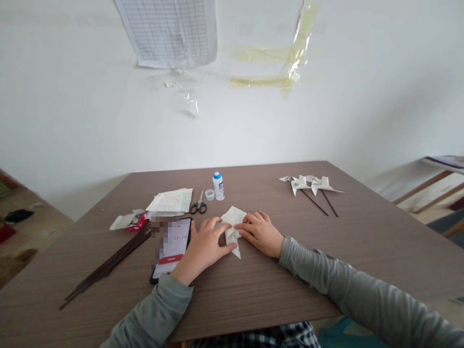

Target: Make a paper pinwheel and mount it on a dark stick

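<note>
Near the table's [326, 270] front edge, the left hand [206, 246] and right hand [261, 232] are pressing flat, grasping nothing, on a printed paper square [233, 226]. They seem to be creasing a fold; next comes another careful, aligned fold.

The phone [173, 249] screen reads "13:14"; other print is illegible.
</note>
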`<action>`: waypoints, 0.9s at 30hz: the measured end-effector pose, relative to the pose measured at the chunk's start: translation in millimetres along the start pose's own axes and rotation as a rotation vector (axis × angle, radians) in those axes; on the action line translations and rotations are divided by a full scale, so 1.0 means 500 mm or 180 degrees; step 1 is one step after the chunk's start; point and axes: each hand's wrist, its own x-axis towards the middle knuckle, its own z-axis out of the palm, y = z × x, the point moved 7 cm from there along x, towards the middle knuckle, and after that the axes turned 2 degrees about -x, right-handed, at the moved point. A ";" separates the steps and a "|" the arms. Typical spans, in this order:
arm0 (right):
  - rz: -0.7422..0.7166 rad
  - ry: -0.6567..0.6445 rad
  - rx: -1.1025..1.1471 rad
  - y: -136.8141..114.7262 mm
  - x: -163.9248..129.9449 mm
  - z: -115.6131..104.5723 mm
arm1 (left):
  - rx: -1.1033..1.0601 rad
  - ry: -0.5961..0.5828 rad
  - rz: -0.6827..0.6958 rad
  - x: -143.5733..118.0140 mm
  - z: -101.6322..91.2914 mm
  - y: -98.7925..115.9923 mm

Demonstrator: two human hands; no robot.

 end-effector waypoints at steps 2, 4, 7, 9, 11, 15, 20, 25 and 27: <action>0.0003 0.0009 -0.0062 -0.001 0.001 0.000 | -0.0018 0.0063 0.0015 0.001 0.001 -0.003; 0.0017 -0.0017 -0.0112 -0.001 0.003 0.002 | -0.0022 0.0095 0.0019 0.002 0.001 -0.005; 0.0002 -0.0040 -0.0150 -0.003 0.003 0.003 | -0.0001 0.0028 0.0002 0.001 0.002 -0.005; -0.0024 -0.0026 -0.0146 -0.003 0.001 0.003 | 0.0014 -0.0007 -0.0003 0.000 0.000 -0.002; -0.0036 -0.0043 -0.0098 -0.001 0.000 0.004 | 0.0027 -0.0021 -0.0006 -0.001 -0.002 0.000; -0.0003 -0.0080 0.0109 0.012 0.000 0.007 | 0.0019 -0.0040 -0.0010 -0.002 -0.003 0.002; 0.0005 0.0042 0.0282 0.021 0.001 0.005 | 0.0023 -0.0055 -0.0044 -0.001 -0.004 0.001; 0.0021 0.0004 0.0207 0.011 -0.002 0.002 | 0.0021 -0.0031 -0.0031 -0.001 -0.003 0.000; -0.0002 0.0026 0.0113 0.006 -0.003 -0.001 | 0.0022 -0.0025 -0.0034 -0.001 0.000 -0.003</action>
